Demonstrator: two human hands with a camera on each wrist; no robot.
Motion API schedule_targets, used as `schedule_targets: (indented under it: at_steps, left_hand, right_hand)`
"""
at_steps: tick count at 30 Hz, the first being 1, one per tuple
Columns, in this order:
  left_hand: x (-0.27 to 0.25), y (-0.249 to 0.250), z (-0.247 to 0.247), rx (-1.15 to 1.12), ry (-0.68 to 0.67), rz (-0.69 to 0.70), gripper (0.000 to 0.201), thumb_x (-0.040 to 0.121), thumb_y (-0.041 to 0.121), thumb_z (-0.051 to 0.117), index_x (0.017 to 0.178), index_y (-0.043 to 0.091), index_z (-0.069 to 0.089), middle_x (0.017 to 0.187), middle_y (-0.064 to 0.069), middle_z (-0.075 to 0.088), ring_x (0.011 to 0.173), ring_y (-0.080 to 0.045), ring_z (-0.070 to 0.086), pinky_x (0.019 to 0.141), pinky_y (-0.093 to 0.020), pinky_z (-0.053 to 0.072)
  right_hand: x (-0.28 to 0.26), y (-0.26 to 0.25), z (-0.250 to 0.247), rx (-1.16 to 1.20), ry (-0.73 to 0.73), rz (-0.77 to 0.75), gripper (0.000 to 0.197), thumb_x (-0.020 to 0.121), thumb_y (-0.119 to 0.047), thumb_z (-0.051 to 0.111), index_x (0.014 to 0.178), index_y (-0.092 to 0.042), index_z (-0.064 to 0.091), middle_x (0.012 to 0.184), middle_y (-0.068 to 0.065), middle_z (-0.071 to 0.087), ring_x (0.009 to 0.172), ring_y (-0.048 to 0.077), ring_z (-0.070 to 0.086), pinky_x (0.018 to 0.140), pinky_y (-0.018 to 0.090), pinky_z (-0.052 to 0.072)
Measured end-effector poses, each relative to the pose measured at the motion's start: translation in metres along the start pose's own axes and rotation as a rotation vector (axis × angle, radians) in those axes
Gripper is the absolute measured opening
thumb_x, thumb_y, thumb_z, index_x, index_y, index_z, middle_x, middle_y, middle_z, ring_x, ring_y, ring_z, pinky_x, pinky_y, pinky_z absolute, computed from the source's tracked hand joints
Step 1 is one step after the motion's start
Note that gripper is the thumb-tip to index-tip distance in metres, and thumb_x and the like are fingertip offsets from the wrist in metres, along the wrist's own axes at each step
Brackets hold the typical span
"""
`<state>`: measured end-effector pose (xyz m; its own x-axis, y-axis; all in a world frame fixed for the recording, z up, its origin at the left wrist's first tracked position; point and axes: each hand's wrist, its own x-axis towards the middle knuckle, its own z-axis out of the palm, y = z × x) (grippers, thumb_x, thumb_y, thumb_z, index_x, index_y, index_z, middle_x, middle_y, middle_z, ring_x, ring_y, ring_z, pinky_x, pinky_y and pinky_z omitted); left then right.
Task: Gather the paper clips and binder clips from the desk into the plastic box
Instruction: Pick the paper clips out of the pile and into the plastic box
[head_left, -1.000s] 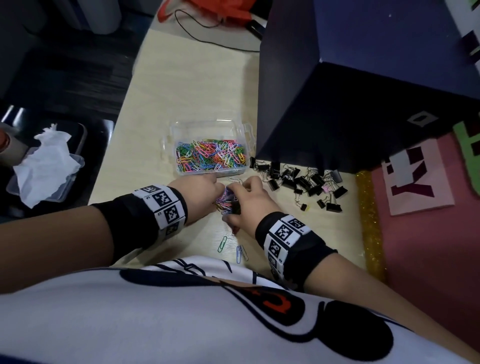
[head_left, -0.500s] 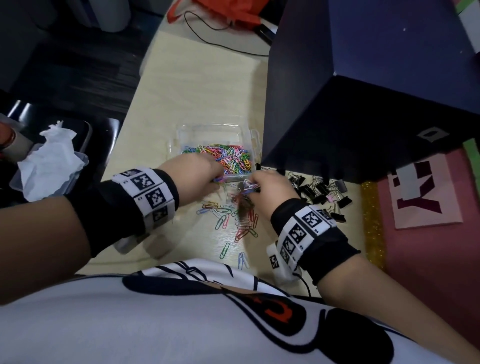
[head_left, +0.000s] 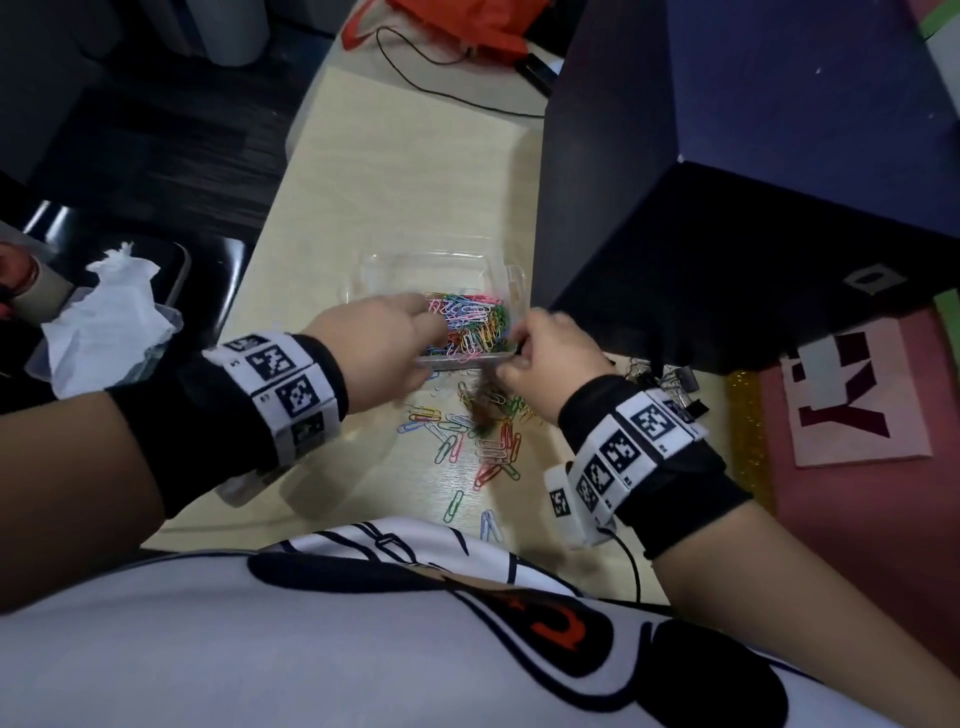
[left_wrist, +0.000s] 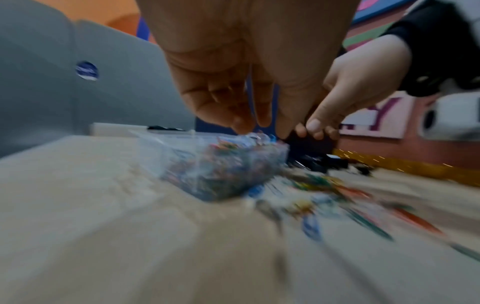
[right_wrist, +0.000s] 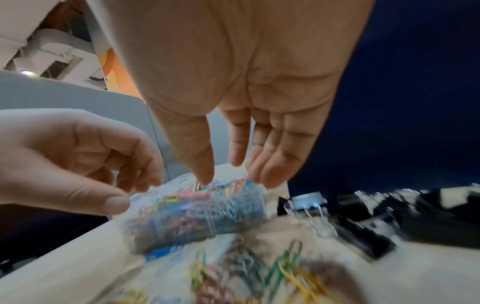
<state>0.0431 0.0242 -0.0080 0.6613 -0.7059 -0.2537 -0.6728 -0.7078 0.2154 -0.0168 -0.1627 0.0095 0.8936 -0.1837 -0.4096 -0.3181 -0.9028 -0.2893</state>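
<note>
- Loose paper clips (head_left: 470, 436), coloured: scattered on the desk (head_left: 395, 171) just under and nearer than my two hands; still to gather.
- My left hand (head_left: 379, 348): over the near rim of the box, fingers relaxed and pointing down, holding nothing that I can see.
- My right hand (head_left: 548, 353): at the box's near right corner, fingers spread downward, palm bare.
- Clear plastic box (head_left: 447, 260): just beyond my fingertips, partly filled with coloured clips.
- Black binder clips (head_left: 675, 384): right of my right hand, untouched.
- Step, as I judge: a handful released; next, scoop the loose clips.
- Pink card (head_left: 857, 395), far right: large "Y" legible.
</note>
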Motion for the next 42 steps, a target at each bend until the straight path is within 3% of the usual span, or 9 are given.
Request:
schedule_targets:
  at_steps: [4, 7, 14, 22, 28, 31, 35, 38, 42]
  left_hand:
    - [-0.008, 0.013, 0.025, 0.138, -0.261, 0.087, 0.039, 0.088, 0.039, 0.056, 0.123, 0.022, 0.048, 0.118, -0.001, 0.051, 0.103, -0.023, 0.057, 0.076, -0.035, 0.05]
    - [-0.005, 0.015, 0.039, 0.183, -0.309, 0.103, 0.041, 0.087, 0.038, 0.061, 0.12, 0.018, 0.048, 0.115, -0.004, 0.05, 0.101, -0.025, 0.057, 0.078, -0.038, 0.052]
    - [0.002, 0.018, 0.046, 0.195, -0.201, 0.097, 0.021, 0.095, 0.022, 0.043, 0.107, 0.012, 0.057, 0.107, -0.007, 0.056, 0.093, -0.027, 0.059, 0.074, -0.038, 0.053]
    - [0.002, 0.014, 0.045, 0.263, -0.151, 0.126, 0.006, 0.089, 0.015, 0.054, 0.095, 0.016, 0.056, 0.096, -0.003, 0.057, 0.078, -0.025, 0.06, 0.06, -0.038, 0.054]
    - [0.008, 0.008, -0.001, 0.09, 0.032, 0.061, 0.028, 0.096, 0.033, 0.042, 0.103, 0.015, 0.062, 0.102, -0.007, 0.058, 0.095, -0.03, 0.06, 0.076, -0.038, 0.051]
    - [0.013, -0.003, -0.02, 0.02, 0.207, 0.035, 0.029, 0.094, 0.034, 0.048, 0.103, 0.015, 0.069, 0.101, -0.008, 0.063, 0.091, -0.033, 0.062, 0.074, -0.041, 0.051]
    - [0.008, -0.006, -0.018, -0.019, 0.291, 0.069, 0.026, 0.09, 0.03, 0.058, 0.108, 0.015, 0.069, 0.103, -0.011, 0.064, 0.087, -0.036, 0.064, 0.071, -0.042, 0.053]
    - [0.0, 0.005, -0.001, 0.039, 0.168, 0.089, 0.028, 0.091, 0.031, 0.051, 0.112, 0.016, 0.064, 0.109, -0.008, 0.06, 0.095, -0.033, 0.061, 0.072, -0.039, 0.052]
    - [-0.006, 0.021, 0.027, 0.125, -0.095, 0.178, 0.049, 0.085, 0.051, 0.053, 0.125, 0.024, 0.05, 0.121, -0.001, 0.052, 0.107, -0.024, 0.054, 0.084, -0.037, 0.051]
  right_hand:
    - [-0.015, 0.009, 0.026, -0.119, -0.261, 0.159, 0.076, 0.074, -0.04, 0.077, 0.136, -0.017, 0.038, 0.134, 0.007, 0.038, 0.114, 0.022, 0.051, 0.091, 0.034, 0.046]
    - [-0.018, 0.007, 0.047, -0.087, -0.235, 0.102, 0.088, 0.067, -0.038, 0.082, 0.138, -0.02, 0.032, 0.136, 0.007, 0.027, 0.116, 0.026, 0.05, 0.095, 0.036, 0.048]
    - [-0.021, 0.004, 0.067, -0.067, -0.119, -0.151, 0.031, 0.088, -0.012, 0.054, 0.119, -0.015, 0.054, 0.119, 0.008, 0.042, 0.103, 0.029, 0.053, 0.09, 0.032, 0.045]
    - [-0.01, 0.009, 0.045, -0.031, -0.038, -0.069, 0.018, 0.09, -0.014, 0.057, 0.106, -0.017, 0.064, 0.114, 0.005, 0.054, 0.105, 0.022, 0.055, 0.09, 0.026, 0.041]
    - [0.001, -0.017, 0.004, 0.088, 0.152, -0.12, 0.014, 0.088, -0.021, 0.062, 0.099, -0.02, 0.069, 0.101, 0.0, 0.06, 0.095, 0.019, 0.06, 0.087, 0.026, 0.047]
    - [0.003, -0.026, -0.008, 0.135, 0.211, -0.152, 0.031, 0.088, -0.028, 0.064, 0.117, -0.022, 0.062, 0.116, 0.002, 0.056, 0.103, 0.018, 0.059, 0.095, 0.029, 0.046]
    - [-0.002, -0.018, -0.004, -0.018, 0.095, -0.093, 0.04, 0.087, -0.028, 0.063, 0.125, -0.021, 0.053, 0.125, 0.004, 0.047, 0.111, 0.021, 0.053, 0.095, 0.029, 0.041]
    - [-0.008, 0.0, 0.018, -0.143, -0.104, -0.07, 0.061, 0.081, -0.034, 0.07, 0.134, -0.019, 0.043, 0.133, 0.007, 0.043, 0.119, 0.023, 0.048, 0.098, 0.033, 0.04]
    - [-0.023, 0.02, 0.05, -0.325, -0.269, -0.23, 0.11, 0.066, -0.052, 0.077, 0.151, -0.027, 0.01, 0.158, -0.001, 0.007, 0.144, 0.026, 0.01, 0.117, 0.042, 0.021]
